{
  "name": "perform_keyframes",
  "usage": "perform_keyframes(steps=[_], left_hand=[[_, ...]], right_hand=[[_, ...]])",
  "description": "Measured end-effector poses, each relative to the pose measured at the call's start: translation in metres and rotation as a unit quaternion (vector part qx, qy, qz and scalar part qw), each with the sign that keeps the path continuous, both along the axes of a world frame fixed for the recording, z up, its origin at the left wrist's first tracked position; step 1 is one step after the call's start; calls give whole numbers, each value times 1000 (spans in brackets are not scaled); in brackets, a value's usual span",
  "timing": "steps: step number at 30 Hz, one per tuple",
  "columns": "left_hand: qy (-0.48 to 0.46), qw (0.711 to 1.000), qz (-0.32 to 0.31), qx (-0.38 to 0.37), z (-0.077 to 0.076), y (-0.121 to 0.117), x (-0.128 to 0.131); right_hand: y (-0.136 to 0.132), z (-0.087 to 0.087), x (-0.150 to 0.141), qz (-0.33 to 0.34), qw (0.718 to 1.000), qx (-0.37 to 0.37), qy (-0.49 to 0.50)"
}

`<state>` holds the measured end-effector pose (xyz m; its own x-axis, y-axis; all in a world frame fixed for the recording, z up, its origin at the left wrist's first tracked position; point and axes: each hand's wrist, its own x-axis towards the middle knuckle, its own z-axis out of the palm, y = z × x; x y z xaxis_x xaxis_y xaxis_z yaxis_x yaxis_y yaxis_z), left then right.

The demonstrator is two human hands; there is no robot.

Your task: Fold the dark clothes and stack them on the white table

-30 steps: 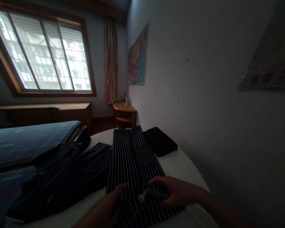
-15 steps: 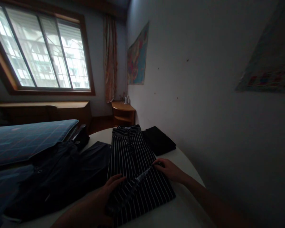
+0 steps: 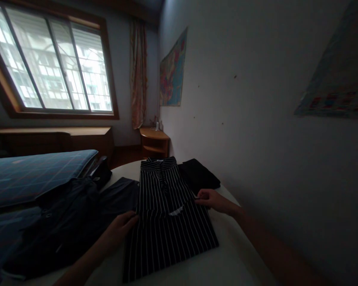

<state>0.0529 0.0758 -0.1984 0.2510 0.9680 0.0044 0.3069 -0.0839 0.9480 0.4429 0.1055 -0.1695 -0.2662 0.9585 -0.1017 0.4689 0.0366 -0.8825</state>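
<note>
A black shirt with thin white stripes lies on the round white table, its collar end pointing away from me. Its lower part is folded up over the middle, and a small whitish patch shows at the fold's upper edge. My left hand is closed at the left end of that edge, fingertips on the cloth. At the right end, my right hand pinches the cloth between thumb and fingers. A dark garment spreads out beside the shirt on the left. Behind my right hand rests a folded black cloth.
The round table stands close to the white wall. A bed with a blue checked mattress is at the left. Farther back are a wooden desk, a corner shelf and a window.
My left hand has moved left to the shirt's side, and my right hand slightly up and away. The folded-up edge, slanted and bunched before, now runs straighter across the shirt and lies flatter.
</note>
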Motion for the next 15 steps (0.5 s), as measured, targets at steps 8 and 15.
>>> perform_keyframes(steps=[8, 15], left_hand=[[-87, 994, 68, -24, 6, 1, 4], [-60, 990, 122, 19, -2, 11, -1]], right_hand=[[17, 25, 8, 104, 992, -54, -56], [30, 19, 12, 114, 982, -143, -51]])
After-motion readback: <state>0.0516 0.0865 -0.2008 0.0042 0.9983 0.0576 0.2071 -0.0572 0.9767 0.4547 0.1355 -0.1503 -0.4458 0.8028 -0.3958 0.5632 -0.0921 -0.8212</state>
